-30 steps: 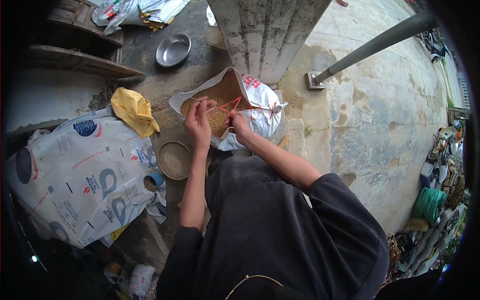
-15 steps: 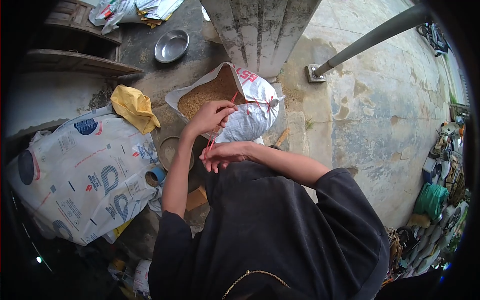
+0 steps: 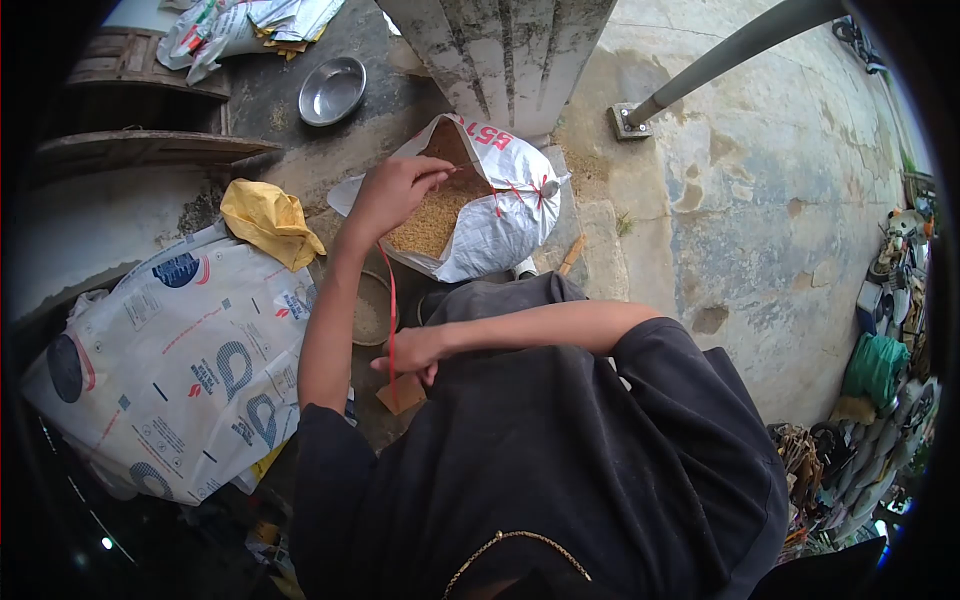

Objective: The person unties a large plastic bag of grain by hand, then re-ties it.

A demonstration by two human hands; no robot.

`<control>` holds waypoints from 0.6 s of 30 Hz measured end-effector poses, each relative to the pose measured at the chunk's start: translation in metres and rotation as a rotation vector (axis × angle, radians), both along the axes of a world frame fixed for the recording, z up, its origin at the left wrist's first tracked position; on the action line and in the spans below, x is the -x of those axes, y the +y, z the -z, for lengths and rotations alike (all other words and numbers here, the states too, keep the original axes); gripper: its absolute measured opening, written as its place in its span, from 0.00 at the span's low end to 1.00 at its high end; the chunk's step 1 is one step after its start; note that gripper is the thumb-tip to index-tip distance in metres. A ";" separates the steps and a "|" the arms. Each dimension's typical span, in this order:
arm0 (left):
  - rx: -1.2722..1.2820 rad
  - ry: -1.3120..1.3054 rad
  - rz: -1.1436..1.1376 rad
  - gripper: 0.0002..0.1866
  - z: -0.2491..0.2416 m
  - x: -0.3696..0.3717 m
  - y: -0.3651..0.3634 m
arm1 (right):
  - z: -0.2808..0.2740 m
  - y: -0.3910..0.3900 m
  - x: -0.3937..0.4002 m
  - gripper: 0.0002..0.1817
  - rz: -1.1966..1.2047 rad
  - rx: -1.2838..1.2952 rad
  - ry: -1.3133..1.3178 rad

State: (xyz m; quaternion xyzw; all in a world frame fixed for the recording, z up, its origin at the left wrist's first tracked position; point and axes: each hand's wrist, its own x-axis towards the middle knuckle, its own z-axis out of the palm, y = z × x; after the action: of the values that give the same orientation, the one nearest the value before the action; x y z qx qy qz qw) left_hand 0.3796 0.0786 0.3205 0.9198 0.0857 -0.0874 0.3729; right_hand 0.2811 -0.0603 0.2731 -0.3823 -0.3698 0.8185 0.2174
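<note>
A white woven sack (image 3: 500, 225) with red lettering lies with its mouth gaping, full of light brown grains (image 3: 430, 218). Red stitches cross its gathered right end. My left hand (image 3: 395, 195) is closed over the opening, fingertips pinching a thin, needle-like piece that points toward the sack's upper rim. From beneath that hand a red string (image 3: 392, 300) hangs in a curve toward my lap. My right hand (image 3: 415, 350) is low in front of my shirt, its fingers curled where the string crosses them. Its exact hold on the string is partly hidden.
A metal basin (image 3: 333, 91) sits on the floor behind the sack, beside a concrete pillar (image 3: 500, 60). Printed white sacking (image 3: 190, 370) and a yellow bag (image 3: 270, 222) lie on the left. Near the sack is a wooden handle (image 3: 573, 254). A slanted metal pole (image 3: 730, 62) stands to the right.
My left hand has risen and shifted left over the sack's mouth. My right hand has dropped toward my body, leaving a longer stretch of red string between them.
</note>
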 end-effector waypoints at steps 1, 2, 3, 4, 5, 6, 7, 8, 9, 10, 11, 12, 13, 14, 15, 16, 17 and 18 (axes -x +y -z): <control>0.002 -0.001 -0.001 0.12 0.012 0.003 0.007 | 0.012 0.000 -0.015 0.28 0.009 -0.228 -0.183; -0.140 -0.085 0.051 0.11 0.033 0.008 0.014 | 0.027 -0.003 -0.031 0.25 0.070 -0.238 -0.097; -0.282 -0.170 0.105 0.10 0.052 0.013 0.019 | 0.041 -0.008 -0.051 0.22 0.132 -0.245 -0.011; -0.276 -0.170 0.105 0.10 0.066 0.017 0.022 | 0.037 -0.018 -0.081 0.20 0.149 -0.143 0.062; -0.360 -0.154 0.130 0.09 0.078 0.020 0.025 | 0.032 -0.031 -0.112 0.19 0.168 -0.039 0.135; -0.444 -0.138 0.156 0.09 0.091 0.024 0.027 | 0.043 -0.043 -0.131 0.18 0.278 -0.013 0.065; -0.438 -0.136 0.157 0.09 0.106 0.026 0.028 | 0.056 -0.056 -0.149 0.17 0.387 0.013 -0.005; -0.447 -0.048 0.171 0.09 0.121 0.029 0.030 | 0.064 -0.069 -0.166 0.17 0.506 0.109 -0.063; -0.456 0.040 0.186 0.09 0.135 0.031 0.033 | 0.071 -0.080 -0.180 0.18 0.626 0.205 -0.122; -0.453 0.042 0.192 0.09 0.150 0.032 0.036 | 0.079 -0.088 -0.188 0.19 0.719 0.271 -0.127; -0.509 0.099 0.233 0.09 0.165 0.034 0.039 | 0.088 -0.093 -0.191 0.20 0.813 0.340 -0.132; -0.564 0.155 0.275 0.09 0.173 0.033 0.039 | 0.097 -0.092 -0.191 0.22 0.850 0.413 -0.136; -0.559 0.153 0.285 0.09 0.170 0.030 0.037 | 0.096 -0.088 -0.187 0.22 0.858 0.420 -0.136; -0.521 0.190 0.309 0.09 0.166 0.029 0.034 | 0.096 -0.078 -0.178 0.24 0.853 0.478 -0.166; -0.483 0.228 0.336 0.09 0.163 0.028 0.030 | 0.094 -0.067 -0.167 0.28 0.849 0.537 -0.194; -0.480 0.227 0.351 0.09 0.162 0.028 0.028 | 0.092 -0.053 -0.155 0.29 0.801 0.531 -0.305; -0.422 0.190 0.367 0.09 0.160 0.029 0.027 | 0.089 -0.040 -0.144 0.31 0.749 0.524 -0.414; -0.364 0.155 0.382 0.08 0.159 0.030 0.026 | 0.099 -0.032 -0.131 0.31 0.760 0.531 -0.408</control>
State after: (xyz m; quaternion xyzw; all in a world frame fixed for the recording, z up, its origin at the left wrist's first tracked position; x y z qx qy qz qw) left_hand 0.3498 0.1047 0.1613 0.9617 -0.0468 -0.2096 0.1704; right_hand 0.4120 -0.0918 0.1744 -0.6841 -0.0187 0.6560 0.3184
